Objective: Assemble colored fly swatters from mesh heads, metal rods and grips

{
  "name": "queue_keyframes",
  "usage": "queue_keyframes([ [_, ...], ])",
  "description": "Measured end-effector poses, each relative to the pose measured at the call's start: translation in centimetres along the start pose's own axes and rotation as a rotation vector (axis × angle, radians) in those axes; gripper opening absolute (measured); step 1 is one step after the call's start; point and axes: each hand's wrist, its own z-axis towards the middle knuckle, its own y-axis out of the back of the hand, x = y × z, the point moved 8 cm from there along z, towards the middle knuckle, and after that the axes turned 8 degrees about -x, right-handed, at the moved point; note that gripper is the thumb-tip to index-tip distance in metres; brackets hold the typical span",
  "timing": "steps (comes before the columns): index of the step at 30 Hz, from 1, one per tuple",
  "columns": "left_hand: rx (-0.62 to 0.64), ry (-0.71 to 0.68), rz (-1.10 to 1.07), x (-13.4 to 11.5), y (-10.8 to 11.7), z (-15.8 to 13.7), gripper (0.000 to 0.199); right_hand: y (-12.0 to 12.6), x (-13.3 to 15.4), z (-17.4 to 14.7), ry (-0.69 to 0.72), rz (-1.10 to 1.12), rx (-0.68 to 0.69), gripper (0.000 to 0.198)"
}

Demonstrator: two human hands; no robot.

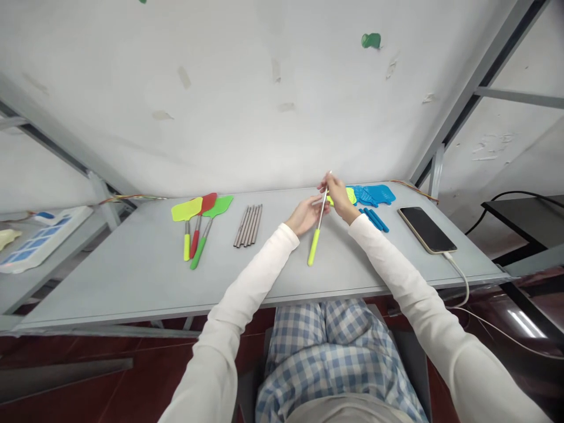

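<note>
A fly swatter handle point(314, 247), a slim metal rod with a yellow-green grip, slants up between my hands without a head on it. My right hand point(338, 197) pinches the rod near its upper end. Lower down, the curled fingers of my left hand point(306, 215) are around the rod, partly behind it. Just beyond my right hand lie a yellow swatter head point(351, 195) and blue swatter heads point(379, 194). Several blue grips point(374, 220) rest beside my right wrist, which partly hides the yellow head.
On the left of the grey table point(132, 264) lie a yellow swatter point(187, 210), a red swatter point(208, 202) and a green swatter point(219, 206). Several metal rods point(248, 226) lie side by side. A phone point(427, 229) with a white cable point(460, 273) is at the right.
</note>
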Motion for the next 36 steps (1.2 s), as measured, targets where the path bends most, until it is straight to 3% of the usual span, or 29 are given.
queue_keyframes([
  [2, 0.06, 0.121, 0.239, 2.0, 1.0, -0.7, 0.011, 2.2, -0.9, 1.7, -0.146, 0.141, -0.141, 0.039],
  [4, 0.121, 0.213, 0.404, 3.5, 2.1, -1.3, 0.019, 3.3, -2.4, 2.9, -0.343, 0.251, -0.116, 0.039],
  [6, 0.151, 0.216, 0.427, 4.0, 2.9, -1.6, 0.021, 4.5, -3.5, 3.6, -0.441, 0.269, -0.085, 0.038],
  [11, 0.101, 0.102, 0.411, 3.5, 3.5, -1.2, 0.026, 6.9, -4.5, 4.0, -0.432, 0.313, -0.091, 0.036],
  [14, 0.066, 0.07, 0.479, 3.6, 3.6, -1.3, 0.029, 7.2, -3.9, 4.2, -0.352, 0.282, -0.143, 0.034],
  [18, 0.056, 0.018, 0.507, 3.6, 3.4, -1.6, 0.035, 5.2, -3.1, 2.9, -0.247, 0.268, -0.186, 0.035],
  [24, 0.006, -0.062, 0.472, 2.9, 3.3, -2.0, 0.034, -0.6, -4.2, -1.4, -0.346, 0.377, -0.062, 0.034],
  [27, 0.005, -0.095, 0.476, 2.9, 3.0, -1.8, 0.033, -1.2, -3.1, -2.0, -0.337, 0.461, -0.022, 0.032],
  [29, -0.06, -0.183, 0.532, 2.4, 3.3, -1.6, 0.029, -1.2, -2.7, -2.3, -0.363, 0.499, -0.001, 0.032],
  [33, -0.318, -0.486, 0.992, 0.3, 3.9, -2.4, 0.016, -1.4, -4.0, -3.0, -0.471, 0.503, -0.001, 0.035],
  [36, -0.41, -0.523, 1.397, 0.0, 3.7, -3.3, 0.013, -1.5, -5.5, -3.5, -0.557, 0.519, -0.023, 0.033],
])
